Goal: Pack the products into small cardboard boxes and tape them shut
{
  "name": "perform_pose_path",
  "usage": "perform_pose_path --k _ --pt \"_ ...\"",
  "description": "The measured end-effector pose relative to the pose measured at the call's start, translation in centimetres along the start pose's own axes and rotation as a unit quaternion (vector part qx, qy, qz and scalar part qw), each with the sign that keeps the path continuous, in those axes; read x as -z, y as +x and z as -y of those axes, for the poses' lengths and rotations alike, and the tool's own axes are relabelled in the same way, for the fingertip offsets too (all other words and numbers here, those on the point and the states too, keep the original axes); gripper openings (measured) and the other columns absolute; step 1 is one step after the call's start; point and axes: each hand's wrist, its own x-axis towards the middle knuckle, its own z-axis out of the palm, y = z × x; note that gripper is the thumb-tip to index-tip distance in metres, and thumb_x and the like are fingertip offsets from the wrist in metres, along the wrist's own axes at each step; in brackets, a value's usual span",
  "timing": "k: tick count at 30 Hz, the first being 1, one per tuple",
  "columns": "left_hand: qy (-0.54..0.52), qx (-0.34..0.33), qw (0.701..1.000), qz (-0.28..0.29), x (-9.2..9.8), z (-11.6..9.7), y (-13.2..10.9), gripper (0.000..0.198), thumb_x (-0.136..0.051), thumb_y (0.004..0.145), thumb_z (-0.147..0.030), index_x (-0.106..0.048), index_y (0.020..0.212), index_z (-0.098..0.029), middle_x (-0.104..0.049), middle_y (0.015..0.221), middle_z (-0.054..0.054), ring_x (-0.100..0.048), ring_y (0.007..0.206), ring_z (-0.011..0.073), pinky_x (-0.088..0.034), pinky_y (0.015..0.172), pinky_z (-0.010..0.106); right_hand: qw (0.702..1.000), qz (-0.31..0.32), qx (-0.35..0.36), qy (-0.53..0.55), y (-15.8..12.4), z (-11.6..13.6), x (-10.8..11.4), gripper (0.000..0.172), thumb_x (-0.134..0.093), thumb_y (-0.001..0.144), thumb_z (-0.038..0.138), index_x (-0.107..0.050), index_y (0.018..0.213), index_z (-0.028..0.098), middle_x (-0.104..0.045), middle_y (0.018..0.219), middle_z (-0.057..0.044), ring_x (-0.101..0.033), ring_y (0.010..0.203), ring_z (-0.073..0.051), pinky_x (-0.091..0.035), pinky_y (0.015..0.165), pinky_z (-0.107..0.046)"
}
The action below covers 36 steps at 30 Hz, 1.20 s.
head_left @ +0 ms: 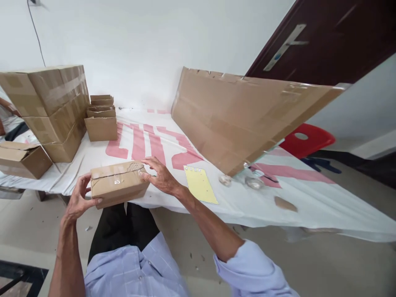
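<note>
A small cardboard box [119,185] is held between my two hands at the front edge of the table, tilted a little. Clear tape and a dark seam run across its top. My left hand [79,197] grips the box's left end, thumb on the near side. At the far right corner, my right hand [161,175] has its fingers over the top edge, partly on a dark-patterned patch. To the right of the box lies a yellow sheet [200,184] with holes along its upper edge.
Taped cartons [55,111] are stacked at the left, with open boxes [101,128] beside them and another box [23,161] in front. A large cardboard panel [235,115] leans on the right. Tape rolls [254,182] lie near it; a red chair [305,140] stands beyond.
</note>
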Motion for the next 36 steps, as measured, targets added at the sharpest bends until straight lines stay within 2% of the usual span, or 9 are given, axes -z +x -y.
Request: perform_pose_path --k 5,12,16,19,23,27,32,34,36 --pt "0.014 -0.014 1.0 0.022 0.1 -1.0 -0.4 0.08 -0.099 0.062 -0.049 -0.059 0.127 -0.027 -0.053 0.159 0.018 -0.053 0.148 0.0398 -0.056 0.11 0.05 0.999 0.011 -0.017 0.025 -0.7 0.9 -0.7 0.039 -0.067 0.096 0.027 -0.068 0.135 0.026 -0.068 0.135 -0.011 -0.066 0.125 -0.027 -0.063 0.097 -0.045" --pt "0.038 -0.027 0.997 0.067 0.7 -2.2 -1.4 0.069 -0.095 0.069 -0.052 -0.066 0.127 -0.028 -0.043 0.167 0.017 -0.046 0.154 0.0396 -0.054 0.112 0.049 0.999 -0.005 -0.031 0.017 -3.2 2.2 -1.0 0.04 -0.07 0.094 0.029 -0.066 0.134 0.025 -0.065 0.139 -0.013 -0.062 0.133 -0.029 -0.063 0.098 -0.046" --pt "0.019 -0.035 0.996 0.082 0.6 -2.7 -1.5 0.066 -0.093 0.072 -0.053 -0.068 0.127 -0.029 -0.048 0.164 0.014 -0.049 0.152 0.0394 -0.055 0.111 0.048 1.0 -0.011 -0.02 0.0 -3.9 2.6 -0.9 0.041 -0.071 0.094 0.029 -0.066 0.134 0.026 -0.066 0.138 -0.013 -0.062 0.132 -0.03 -0.06 0.106 -0.052" --pt "-0.001 -0.026 0.997 0.066 0.1 -3.3 -1.5 0.056 -0.088 0.076 -0.058 -0.07 0.119 -0.027 -0.054 0.157 0.013 -0.056 0.145 0.0396 -0.057 0.109 0.048 1.0 -0.018 0.004 -0.025 -4.2 2.9 -0.9 0.041 -0.071 0.094 0.03 -0.066 0.134 0.025 -0.067 0.136 -0.013 -0.063 0.131 -0.031 -0.055 0.113 -0.054" --pt "0.005 -0.023 0.998 0.06 -0.4 -3.9 -1.5 0.045 -0.088 0.077 -0.054 -0.073 0.108 -0.025 -0.059 0.144 0.012 -0.06 0.138 0.036 -0.057 0.109 0.046 0.999 -0.034 0.004 -0.039 -4.6 1.6 -0.8 0.037 -0.063 0.101 0.034 -0.063 0.137 0.026 -0.067 0.137 -0.012 -0.064 0.129 -0.029 -0.058 0.107 -0.049" --pt "0.02 -0.032 0.997 0.071 -0.4 -3.7 -1.7 0.055 -0.089 0.075 -0.054 -0.075 0.121 -0.026 -0.06 0.137 0.01 -0.058 0.135 0.0343 -0.057 0.107 0.044 0.986 -0.037 -0.085 -0.137 -5.7 -2.2 -0.7 0.031 -0.051 0.108 0.036 -0.065 0.132 0.023 -0.069 0.128 -0.014 -0.065 0.12 -0.03 -0.056 0.102 -0.046" --pt "0.034 -0.037 0.996 0.076 -0.4 -3.4 -2.1 0.058 -0.087 0.079 -0.05 -0.074 0.131 -0.029 -0.056 0.146 0.01 -0.055 0.139 0.0342 -0.055 0.108 0.043 0.906 0.092 -0.275 -0.308 -7.7 -5.9 -1.2 0.013 -0.069 0.096 0.029 -0.071 0.106 0.02 -0.069 0.117 -0.014 -0.062 0.114 -0.032 -0.051 0.093 -0.04" --pt "0.037 -0.039 0.996 0.076 -0.4 -3.3 -2.1 0.058 -0.087 0.079 -0.049 -0.073 0.133 -0.031 -0.056 0.146 0.009 -0.055 0.139 0.0338 -0.056 0.108 0.043 0.9 0.092 -0.294 -0.31 -8.1 -6.4 -1.5 0.006 -0.068 0.095 0.025 -0.07 0.098 0.02 -0.07 0.112 -0.013 -0.062 0.109 -0.03 -0.049 0.089 -0.037" --pt "0.043 -0.042 0.995 0.076 -0.4 -3.1 -2.2 0.06 -0.087 0.079 -0.049 -0.072 0.135 -0.032 -0.057 0.145 0.009 -0.056 0.138 0.0337 -0.057 0.107 0.043 0.904 0.069 -0.294 -0.303 -8.0 -6.4 -1.3 0.011 -0.06 0.098 0.023 -0.07 0.098 0.019 -0.069 0.108 -0.013 -0.063 0.102 -0.028 -0.048 0.085 -0.035"
